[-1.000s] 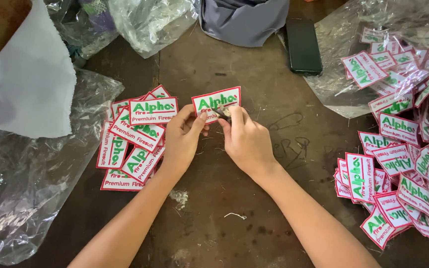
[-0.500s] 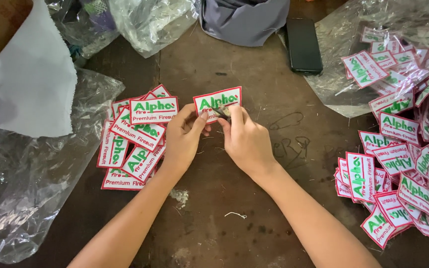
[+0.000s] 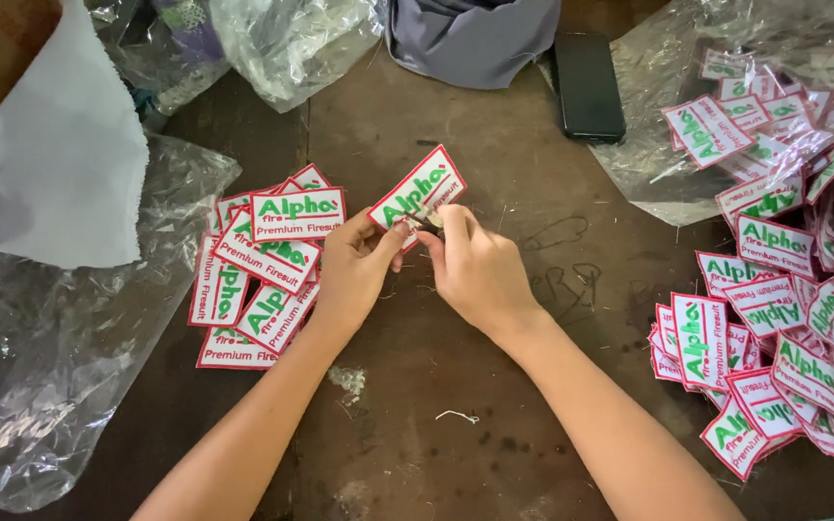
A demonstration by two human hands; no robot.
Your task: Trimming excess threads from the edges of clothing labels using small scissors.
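Right now both hands meet at the middle of the brown tabletop (image 3: 494, 405): the left hand (image 3: 354, 275) pinches the lower corner of a white patch (image 3: 417, 196) with red border and green lettering, tilted up, while the right hand (image 3: 475, 270) closes its fingers on a small dark tool (image 3: 427, 222) at the patch's edge; trimmed patches (image 3: 263, 265) pile left, a bigger heap (image 3: 784, 289) along the right edge
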